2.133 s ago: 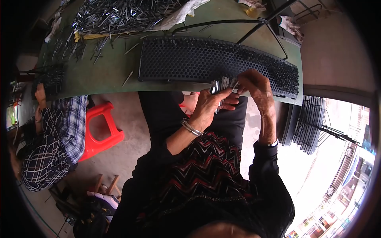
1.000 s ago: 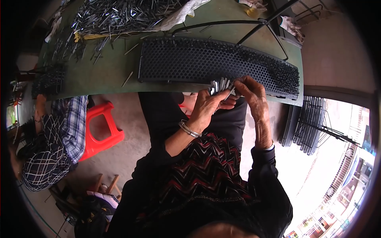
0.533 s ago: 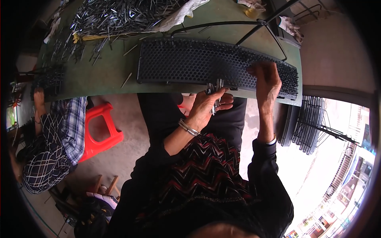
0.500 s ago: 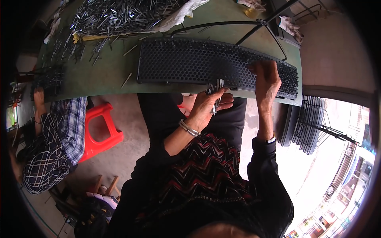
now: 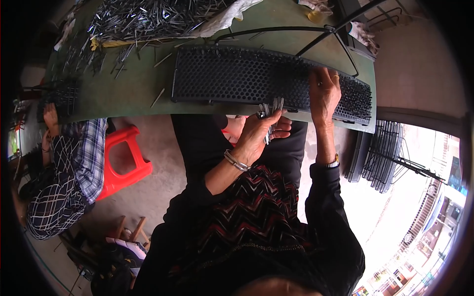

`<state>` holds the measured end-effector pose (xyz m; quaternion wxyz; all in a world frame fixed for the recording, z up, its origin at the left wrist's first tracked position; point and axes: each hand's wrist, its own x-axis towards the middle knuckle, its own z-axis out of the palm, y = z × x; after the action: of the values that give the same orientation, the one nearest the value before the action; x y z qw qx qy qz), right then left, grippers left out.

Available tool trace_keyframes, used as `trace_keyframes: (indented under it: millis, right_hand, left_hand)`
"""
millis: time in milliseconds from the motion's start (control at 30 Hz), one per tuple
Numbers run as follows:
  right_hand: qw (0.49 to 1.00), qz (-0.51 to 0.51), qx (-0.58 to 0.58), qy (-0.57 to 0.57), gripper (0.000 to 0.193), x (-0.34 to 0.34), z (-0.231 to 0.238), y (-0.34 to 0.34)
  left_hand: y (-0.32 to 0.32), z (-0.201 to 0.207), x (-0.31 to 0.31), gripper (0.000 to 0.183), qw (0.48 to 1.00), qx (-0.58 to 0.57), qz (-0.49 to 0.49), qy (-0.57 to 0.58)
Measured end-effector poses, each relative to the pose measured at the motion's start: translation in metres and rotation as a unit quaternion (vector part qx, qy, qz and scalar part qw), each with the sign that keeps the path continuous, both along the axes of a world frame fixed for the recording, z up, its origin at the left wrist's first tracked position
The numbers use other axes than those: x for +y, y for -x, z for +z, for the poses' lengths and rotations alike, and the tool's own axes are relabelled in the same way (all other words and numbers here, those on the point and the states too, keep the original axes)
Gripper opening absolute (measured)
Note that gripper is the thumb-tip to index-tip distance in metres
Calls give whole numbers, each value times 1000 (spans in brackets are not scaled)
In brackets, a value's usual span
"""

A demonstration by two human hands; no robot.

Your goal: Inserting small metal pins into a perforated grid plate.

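Note:
A long black perforated tray [image 5: 222, 76] lies along the table edge in front of me, its holes in close rows. Short dark pieces stand in many holes at its right end and along its far edge. My left hand [image 5: 253, 134], just below the tray's near edge, is closed round a small bundle of slim grey metal rods [image 5: 278, 104]. Over the right part of the tray is my right hand [image 5: 325, 96], with its fingers curled down toward the holes. Its fingertips are partly hidden, so what they pinch cannot be made out.
A big heap of loose metal rods [image 5: 143, 19] lies on a sheet on the green table [image 5: 128, 96]. Black bars [image 5: 328, 30] rise behind the tray. Stacked dark racks [image 5: 382, 158] stand at the right. A red stool [image 5: 126, 165] and a co-worker [image 5: 61, 192] are at the left.
My right hand has shifted a little left over the tray, its wrist turned. My left hand keeps its place, the rods in it fanned slightly differently. The co-worker's hand moved slightly.

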<state>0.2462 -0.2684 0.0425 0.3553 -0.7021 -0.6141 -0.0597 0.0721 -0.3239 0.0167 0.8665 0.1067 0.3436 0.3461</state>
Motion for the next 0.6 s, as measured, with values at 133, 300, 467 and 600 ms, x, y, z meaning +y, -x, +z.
trace_keyframes:
  millis: [133, 300, 467, 600]
  right_hand:
    - [999, 15, -32, -15, 9, 0, -5, -5]
    - [971, 77, 184, 134, 18, -21, 13, 2]
    - [876, 231, 312, 287, 19, -40, 16, 5]
    - [903, 311, 132, 266, 15, -39, 16, -5]
  left_hand:
    - [-1, 4, 1, 27, 1000, 2, 3, -6]
    - [3, 10, 1, 29, 999, 30, -8, -10]
    - [0, 9, 1, 24, 1000, 26, -14, -12]
    - [0, 7, 1, 23, 999, 12, -30, -31]
